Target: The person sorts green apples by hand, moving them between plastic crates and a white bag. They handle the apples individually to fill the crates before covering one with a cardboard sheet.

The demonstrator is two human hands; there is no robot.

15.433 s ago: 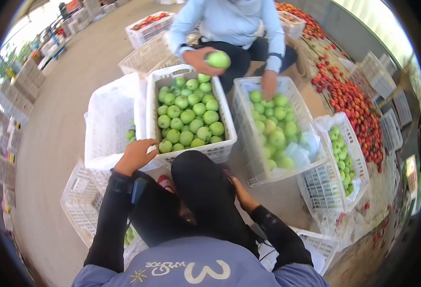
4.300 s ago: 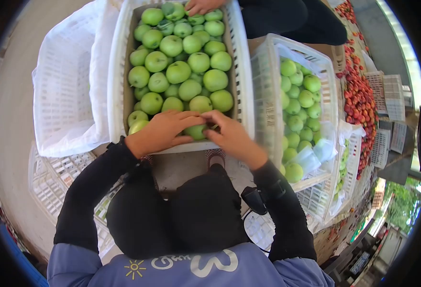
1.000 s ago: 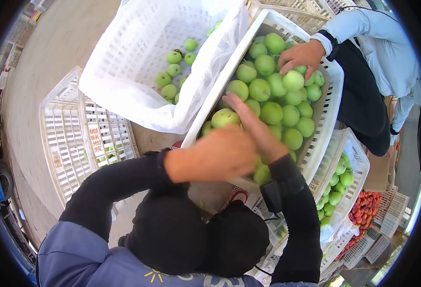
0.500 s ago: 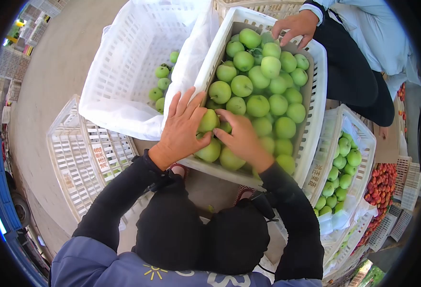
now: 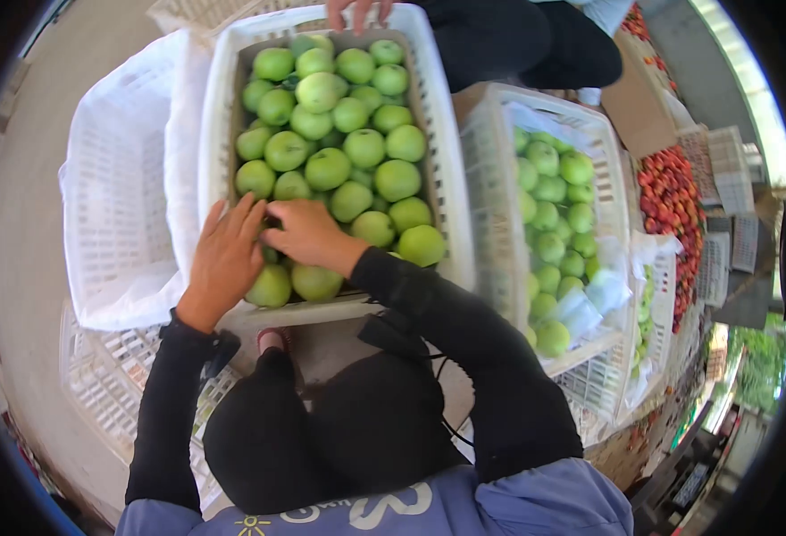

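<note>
Green apples (image 5: 328, 168) fill a white plastic crate (image 5: 458, 205) lined with brown cardboard in front of me. My left hand (image 5: 223, 266) lies over the crate's near left corner, its fingers stretched out against the apples there. Beside it, my right hand (image 5: 311, 236) reaches in from the right with bent fingers. Its fingertips are close to my left fingers, and whatever they grip is hidden. Two large apples, one of them a near-corner apple (image 5: 316, 280), show just below my hands.
Another person's hand (image 5: 358, 12) rests at the far rim. On the left stands a white-lined crate (image 5: 125, 188). To the right, a second crate (image 5: 491, 232) holds green apples and plastic wrap. Red fruit (image 5: 670, 210) lies in a heap beyond.
The view has swung right, so the crates appear further left. Both my hands stay at the crate's near left corner. The other person's hand has drawn back to the far rim.
</note>
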